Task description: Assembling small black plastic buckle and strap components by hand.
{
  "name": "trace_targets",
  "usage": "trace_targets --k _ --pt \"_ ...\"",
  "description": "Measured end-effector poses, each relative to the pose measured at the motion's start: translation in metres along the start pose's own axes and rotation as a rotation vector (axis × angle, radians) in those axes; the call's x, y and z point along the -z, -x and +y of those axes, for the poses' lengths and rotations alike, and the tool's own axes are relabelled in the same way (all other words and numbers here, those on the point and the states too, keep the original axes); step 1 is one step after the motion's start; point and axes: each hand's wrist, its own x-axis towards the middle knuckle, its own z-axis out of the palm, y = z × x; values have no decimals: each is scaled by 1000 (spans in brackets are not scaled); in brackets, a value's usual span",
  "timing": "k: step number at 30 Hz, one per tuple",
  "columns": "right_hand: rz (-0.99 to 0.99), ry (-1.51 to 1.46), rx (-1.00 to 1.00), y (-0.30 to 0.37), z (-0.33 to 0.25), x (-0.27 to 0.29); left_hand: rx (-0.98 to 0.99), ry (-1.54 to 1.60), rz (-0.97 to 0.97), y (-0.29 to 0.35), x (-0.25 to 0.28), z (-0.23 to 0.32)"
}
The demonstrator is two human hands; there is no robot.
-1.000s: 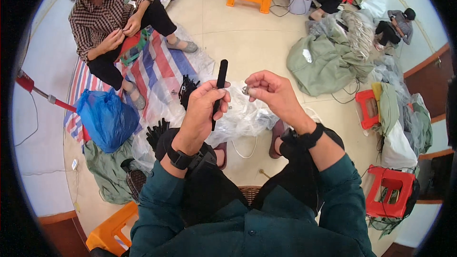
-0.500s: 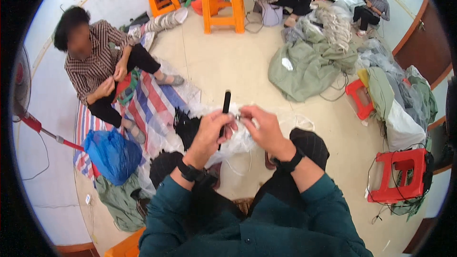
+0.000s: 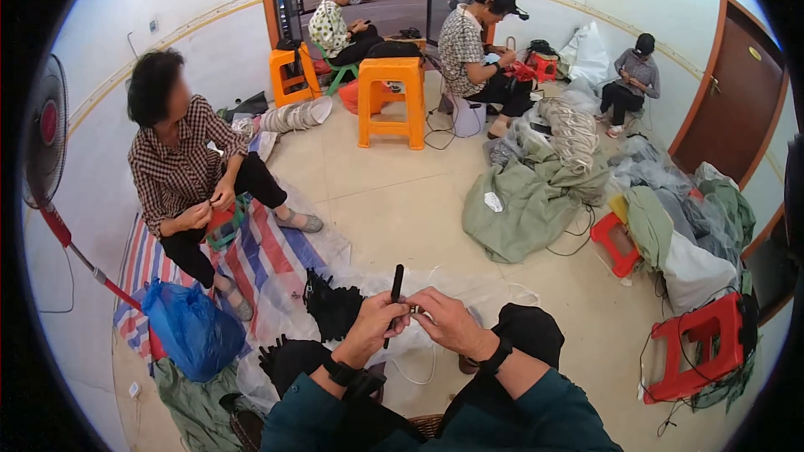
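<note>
Right hand (image 3: 456, 325): moved in beside left hand (image 3: 374, 329). Black strap (image 3: 397, 282): long axis near-upright, top tipped slightly right, left grip clasping. Metal piece (image 3: 414, 310): pinched, right grip.

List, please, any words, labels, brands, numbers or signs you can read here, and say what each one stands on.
No text can be read.
Yellow sticker on the brown door: too small to read.
White patch on the green fabric: too small to tell whether it bears print.
Black strip in the left hand: no lettering can be made out.
</note>
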Motion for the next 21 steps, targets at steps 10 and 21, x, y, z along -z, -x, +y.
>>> trace_targets --k 10,21 --pt "-54 -583 -383 15 8 -2 -84 -98 -21 13 -18 5" --pt "33 -644 -517 9 12 4 -133 -204 -62 8 -9 5"
